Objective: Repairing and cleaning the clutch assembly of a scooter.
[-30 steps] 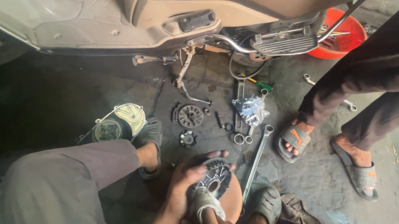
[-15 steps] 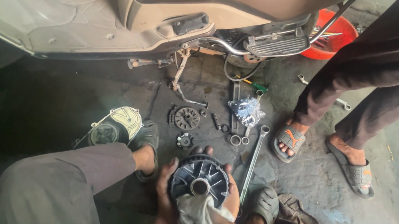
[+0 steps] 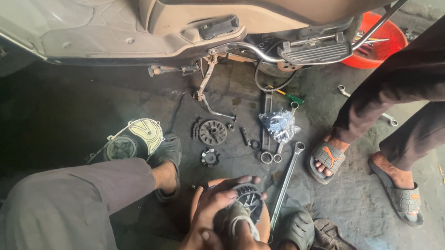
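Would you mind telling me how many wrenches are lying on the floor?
2 clearly: a long wrench beside the held round part, and a small wrench near the red basin. Others may hide among the tools under the scooter.

Dark finned pulley [image 3: 249, 201] under grey rag [image 3: 239, 225]

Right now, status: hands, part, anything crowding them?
Left hand cradles round finned metal part. Right hand presses grey rag on it. Long wrench lies beside; bystander's sandalled feet nearby.

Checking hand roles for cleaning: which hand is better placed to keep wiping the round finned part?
Right, probably. The right hand presses the grey rag onto the finned part, while the left hand cups its rim, steadying it.
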